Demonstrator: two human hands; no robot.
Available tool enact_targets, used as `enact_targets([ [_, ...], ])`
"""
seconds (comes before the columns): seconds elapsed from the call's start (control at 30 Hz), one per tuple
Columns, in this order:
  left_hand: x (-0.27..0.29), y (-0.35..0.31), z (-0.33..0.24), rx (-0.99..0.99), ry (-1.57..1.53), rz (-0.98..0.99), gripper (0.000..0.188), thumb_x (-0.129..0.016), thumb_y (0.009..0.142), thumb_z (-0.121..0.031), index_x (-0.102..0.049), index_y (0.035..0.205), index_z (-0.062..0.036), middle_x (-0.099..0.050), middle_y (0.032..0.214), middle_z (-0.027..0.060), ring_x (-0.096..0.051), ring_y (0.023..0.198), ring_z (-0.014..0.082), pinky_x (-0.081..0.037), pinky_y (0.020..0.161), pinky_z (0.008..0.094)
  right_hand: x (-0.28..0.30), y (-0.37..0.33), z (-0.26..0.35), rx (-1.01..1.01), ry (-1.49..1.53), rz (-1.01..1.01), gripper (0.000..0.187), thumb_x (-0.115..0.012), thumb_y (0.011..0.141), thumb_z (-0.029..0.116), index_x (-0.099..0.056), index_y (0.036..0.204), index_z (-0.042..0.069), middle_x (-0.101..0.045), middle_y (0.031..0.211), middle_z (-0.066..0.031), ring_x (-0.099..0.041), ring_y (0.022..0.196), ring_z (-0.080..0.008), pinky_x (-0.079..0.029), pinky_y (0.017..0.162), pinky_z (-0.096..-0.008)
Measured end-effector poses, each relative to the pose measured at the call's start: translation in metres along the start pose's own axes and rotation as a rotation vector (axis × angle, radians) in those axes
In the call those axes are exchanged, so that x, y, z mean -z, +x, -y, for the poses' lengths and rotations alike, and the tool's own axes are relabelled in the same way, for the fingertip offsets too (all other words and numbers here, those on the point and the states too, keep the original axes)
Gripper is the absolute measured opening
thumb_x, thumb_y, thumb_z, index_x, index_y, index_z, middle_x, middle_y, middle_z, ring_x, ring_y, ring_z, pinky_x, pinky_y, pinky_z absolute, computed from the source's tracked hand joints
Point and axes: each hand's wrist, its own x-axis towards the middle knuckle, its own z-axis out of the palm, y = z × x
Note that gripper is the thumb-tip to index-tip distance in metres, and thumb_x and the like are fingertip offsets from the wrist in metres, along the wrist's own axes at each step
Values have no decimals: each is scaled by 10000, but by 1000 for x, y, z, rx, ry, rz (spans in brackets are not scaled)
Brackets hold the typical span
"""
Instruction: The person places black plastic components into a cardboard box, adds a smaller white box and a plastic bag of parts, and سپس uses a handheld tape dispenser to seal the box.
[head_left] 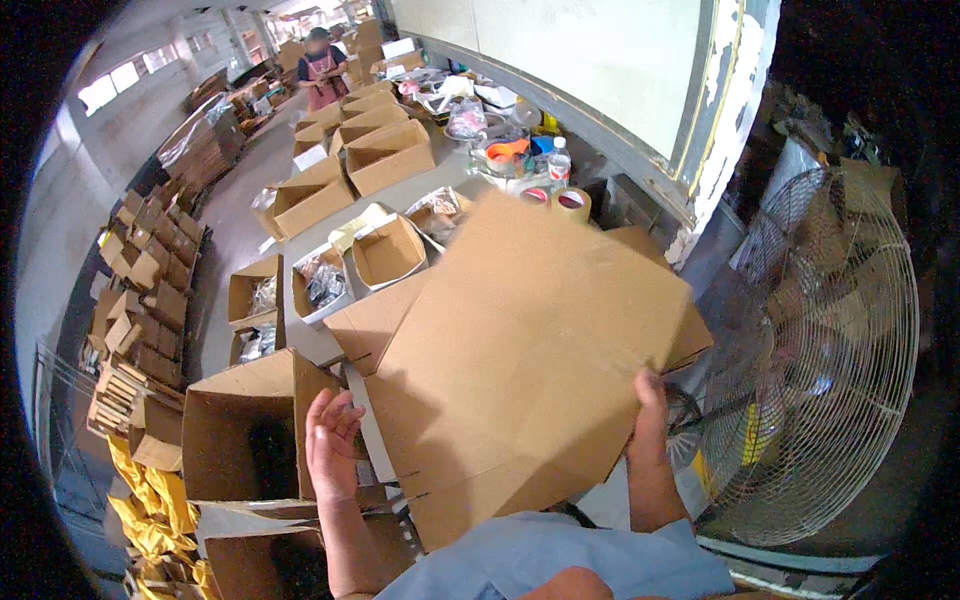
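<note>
A large flattened cardboard box (530, 330) lies tilted in front of me, its near edge close to my body. My right hand (648, 405) grips its right edge, the thumb on top and the fingers hidden beneath. To the left of the sheet, my left hand (332, 440) is raised with its fingers apart and loosely curled, holding nothing. Right beside that hand stands an open cardboard box (240, 440) with a dark inside. Part of another brown cardboard piece (375, 315) shows under the sheet's far left side.
A large wire-cage fan (820, 360) stands close on my right. Small boxes with plastic-wrapped items (322, 284) and several open cartons (390, 158) line the table. Tape rolls (570, 204) and a plastic bottle (559, 163) sit beyond the sheet. A person (322, 70) stands at the far end.
</note>
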Motion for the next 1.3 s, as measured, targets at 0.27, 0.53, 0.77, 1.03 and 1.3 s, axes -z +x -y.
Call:
enact_targets([
  [0.27, 10, -49, 34, 350, 90, -79, 443, -493, 929, -270, -383, 1291, -39, -552, 1149, 107, -554, 964, 166, -427, 854, 313, -26, 16, 19, 237, 457, -136, 619, -603, 834, 277, -333, 1349, 65, -424, 1322, -105, -427, 1169, -267, -352, 975, -411],
  [0.53, 173, -106, 13, 48, 456, -672, 264, -545, 901, -173, -522, 1129, -40, -583, 942, 38, -527, 850, 113, -420, 752, 262, -10, 42, -6, 566, 165, -287, 583, -592, 787, 376, -419, 1180, -18, -438, 1188, -204, -494, 1026, -336, -440, 842, -456],
  [0.77, 386, -248, 39, 459, 898, -1350, 258, -595, 825, -226, -604, 983, -22, -635, 925, 91, -587, 836, 187, -460, 754, 312, -79, -15, -32, 1157, -407, -316, 428, -507, 931, 257, -370, 1226, -21, -420, 1170, -206, -432, 1059, -300, -374, 904, -407],
  [1.03, 466, -347, 156, 1361, 1236, -815, 393, -619, 792, -299, -570, 1125, -96, -490, 1229, 137, -461, 1147, 320, -447, 889, 429, -229, -110, -149, 1254, -966, 330, 407, -559, 883, 210, -400, 1187, -10, -352, 1207, -208, -315, 1156, -341, -282, 966, -455],
  [1.3, 574, -364, 201, 1178, 1450, -1025, 387, -570, 833, -219, -500, 1165, -34, -426, 1292, 134, -430, 1168, 322, -405, 924, 453, -295, -160, -219, 1240, -1323, 702, 367, -563, 860, 118, -411, 1169, -9, -346, 1195, -191, -327, 1138, -339, -270, 967, -442],
])
